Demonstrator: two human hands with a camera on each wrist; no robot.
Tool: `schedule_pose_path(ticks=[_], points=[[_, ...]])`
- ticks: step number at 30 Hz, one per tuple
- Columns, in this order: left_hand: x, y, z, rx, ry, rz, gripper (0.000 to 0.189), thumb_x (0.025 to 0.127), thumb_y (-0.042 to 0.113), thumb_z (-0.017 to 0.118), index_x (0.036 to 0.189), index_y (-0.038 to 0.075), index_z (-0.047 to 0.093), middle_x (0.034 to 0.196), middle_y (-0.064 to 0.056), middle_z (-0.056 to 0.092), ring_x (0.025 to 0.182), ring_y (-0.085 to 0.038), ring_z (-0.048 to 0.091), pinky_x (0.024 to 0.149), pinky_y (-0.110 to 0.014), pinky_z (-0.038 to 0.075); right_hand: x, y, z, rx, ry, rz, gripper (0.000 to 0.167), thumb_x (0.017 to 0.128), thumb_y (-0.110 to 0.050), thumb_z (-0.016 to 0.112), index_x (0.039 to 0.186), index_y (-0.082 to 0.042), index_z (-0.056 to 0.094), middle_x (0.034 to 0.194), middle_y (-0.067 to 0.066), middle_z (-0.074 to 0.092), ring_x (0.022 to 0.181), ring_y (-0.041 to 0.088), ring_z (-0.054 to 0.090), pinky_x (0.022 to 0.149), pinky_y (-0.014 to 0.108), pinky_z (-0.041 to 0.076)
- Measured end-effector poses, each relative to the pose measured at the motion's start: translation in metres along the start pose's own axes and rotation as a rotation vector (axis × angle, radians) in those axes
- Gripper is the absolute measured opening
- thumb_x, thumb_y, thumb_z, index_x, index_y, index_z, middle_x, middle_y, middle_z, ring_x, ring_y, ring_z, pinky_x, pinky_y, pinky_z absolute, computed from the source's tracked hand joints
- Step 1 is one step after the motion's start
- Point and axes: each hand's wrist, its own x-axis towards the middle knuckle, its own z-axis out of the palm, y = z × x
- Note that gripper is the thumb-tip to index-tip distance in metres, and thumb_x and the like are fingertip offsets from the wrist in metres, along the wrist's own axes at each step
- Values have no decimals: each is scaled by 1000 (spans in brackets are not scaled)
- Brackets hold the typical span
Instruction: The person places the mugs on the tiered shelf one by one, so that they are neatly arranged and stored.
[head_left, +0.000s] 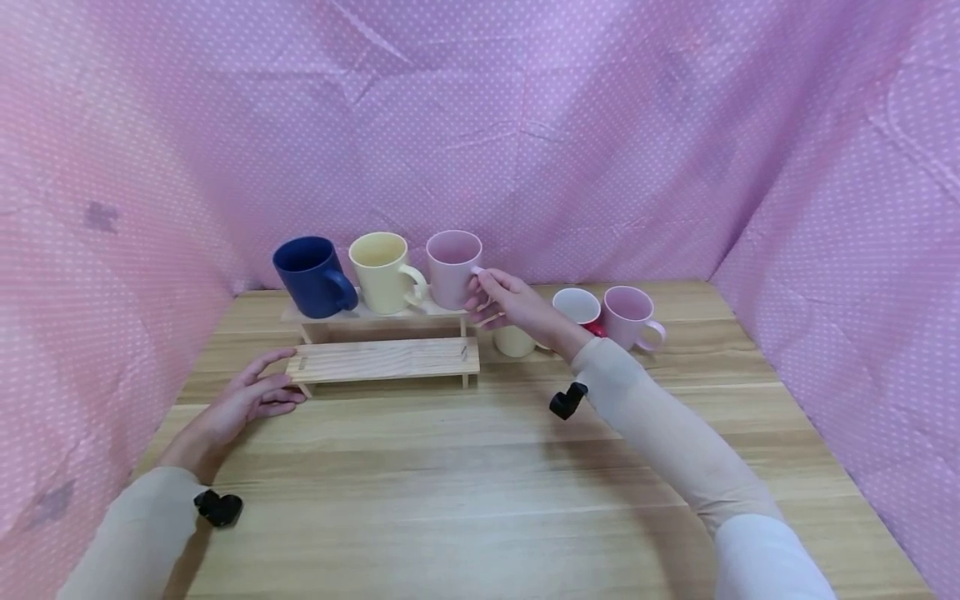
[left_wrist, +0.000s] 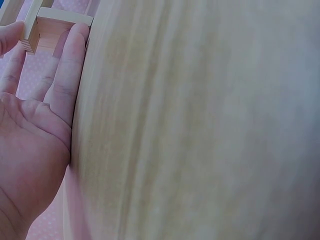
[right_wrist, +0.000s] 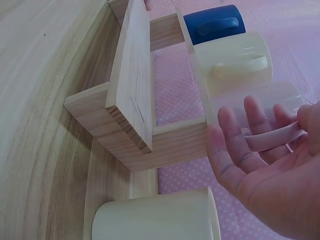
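A pink mug [head_left: 452, 275] stands upright at the right end of the upper tier of a wooden rack [head_left: 382, 360]. My right hand [head_left: 517, 307] pinches its handle [right_wrist: 275, 138] between thumb and fingers, the other fingers loosely bent beside it. To the mug's left on that tier are a pale yellow mug [head_left: 381, 279] and a dark blue mug [head_left: 306, 283], handles toward the right. At the rack's left end, my left hand [head_left: 242, 402] touches the corner of the lower tier with thumb and fingertips, its fingers [left_wrist: 65, 82] mostly straight.
Right of the rack, a cream mug [head_left: 513, 341], a white-lined mug [head_left: 576, 307] with a red handle and another pink mug [head_left: 628, 317] stand on the wooden table [head_left: 420, 483]. My right forearm partly covers the first two. Pink dotted cloth [head_left: 525, 125] hangs behind and at both sides.
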Motion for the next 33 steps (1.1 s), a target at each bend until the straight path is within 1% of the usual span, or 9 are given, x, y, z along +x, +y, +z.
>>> schedule_pose_path(ticks=[3, 5, 10, 12, 18, 22, 28, 31, 33], points=[[2, -1, 2, 2, -5, -4, 47, 110, 9, 41, 156, 19, 32, 112, -7, 72, 101, -19, 72, 89, -34, 59, -2, 0, -1, 1, 15, 8, 37, 112, -38, 36, 122, -6, 53, 111, 14, 64, 99, 30, 69, 87, 47, 58], [1, -1, 2, 7, -4, -8, 47, 111, 10, 41, 156, 19, 32, 112, -6, 71, 101, -19, 72, 89, -33, 59, -2, 1, 0, 5, 20, 17, 38, 112, -39, 37, 122, -7, 53, 112, 14, 64, 101, 32, 68, 89, 48, 58], [-8, -1, -3, 46, -3, -10, 47, 111, 11, 40, 156, 19, 30, 116, -3, 68, 102, -18, 71, 88, -31, 59, -2, 1, 3, 45, 14, 34, 41, 111, -39, 38, 129, -4, 50, 121, 20, 61, 111, 44, 62, 99, 62, 49], [-10, 0, -4, 54, -10, -6, 48, 111, 11, 40, 157, 18, 29, 119, -4, 66, 103, -19, 71, 88, -31, 59, -2, 1, 2, 46, 30, 42, 41, 112, -37, 38, 131, -4, 49, 124, 22, 60, 113, 45, 61, 100, 64, 48], [-9, 0, -5, 9, -29, 10, 47, 111, 8, 39, 156, 17, 31, 118, -6, 67, 103, -20, 71, 88, -32, 59, -9, -3, -13, 8, 77, 61, 42, 112, -34, 39, 137, -1, 47, 134, 21, 53, 122, 49, 55, 98, 56, 52], [-8, 0, -4, -18, -25, 14, 46, 111, 7, 39, 154, 19, 34, 115, -6, 70, 101, -20, 72, 87, -32, 59, -17, -4, -26, -24, 87, 54, 43, 111, -32, 41, 141, -1, 46, 141, 21, 52, 126, 46, 53, 98, 51, 53], [-5, -1, -3, -17, -25, 9, 46, 110, 7, 40, 154, 19, 34, 116, -6, 69, 102, -19, 72, 88, -32, 59, -33, -8, -47, -51, 138, 42, 46, 110, -33, 46, 147, -5, 45, 146, 19, 50, 133, 42, 49, 106, 57, 46], [-2, -1, -2, -14, -25, 6, 46, 110, 7, 40, 154, 20, 35, 116, -5, 69, 101, -19, 72, 87, -32, 59, -42, -11, -60, -96, 169, 21, 49, 109, -34, 48, 150, -7, 43, 148, 18, 49, 135, 38, 48, 108, 57, 44], [0, -1, -1, -16, -26, 5, 46, 110, 7, 40, 154, 21, 35, 115, -5, 69, 101, -19, 72, 87, -32, 59, -49, -11, -68, -136, 193, 3, 51, 109, -34, 49, 152, -8, 42, 149, 17, 49, 136, 34, 48, 108, 55, 45]])
